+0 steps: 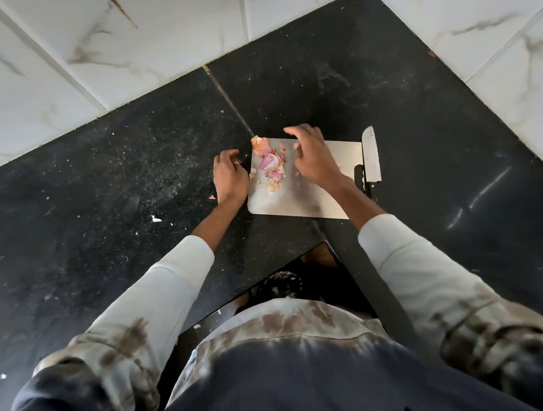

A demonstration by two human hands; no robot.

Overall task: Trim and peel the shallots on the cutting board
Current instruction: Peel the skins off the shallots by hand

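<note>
A steel cutting board (295,200) lies on the black counter. On its left part lies a heap of pink shallot pieces and papery skins (269,162). My left hand (228,176) rests at the board's left edge, fingers curled loosely; whether it holds something I cannot see. My right hand (313,156) hovers over the board's middle with fingers spread, just right of the heap. A knife (371,159) lies along the board's right edge, blade pointing away from me, with no hand on it.
The black granite counter (120,198) carries scattered skin scraps on the left. White marble-look tiled walls (158,37) meet in a corner behind the board. The counter's front edge (262,282) runs close to my body.
</note>
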